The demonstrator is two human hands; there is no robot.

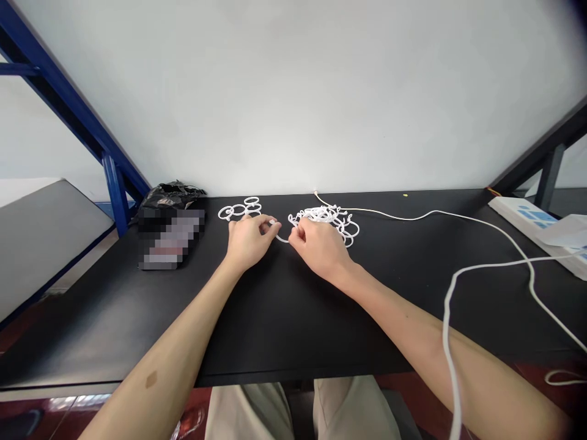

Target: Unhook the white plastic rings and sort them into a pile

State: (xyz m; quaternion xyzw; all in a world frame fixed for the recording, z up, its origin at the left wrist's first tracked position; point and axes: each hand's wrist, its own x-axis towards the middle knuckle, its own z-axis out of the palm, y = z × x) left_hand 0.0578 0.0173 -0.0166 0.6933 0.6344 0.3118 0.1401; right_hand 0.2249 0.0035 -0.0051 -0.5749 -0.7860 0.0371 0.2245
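My left hand is closed, with thumb and forefinger pinching a piece of white cord. That cord runs across to my right hand, whose fingers are curled shut around its other part. Behind my right hand lies a tangled pile of white cord loops, some with small knots. Several separate white loops rest on the table just beyond my left hand. My fingers hide part of the held cord.
A black table stands against a white wall. At the left lie a black plastic bag and a blurred-out dark object. A long white cable crosses the right side, near a white box. Another white cable passes over my right forearm.
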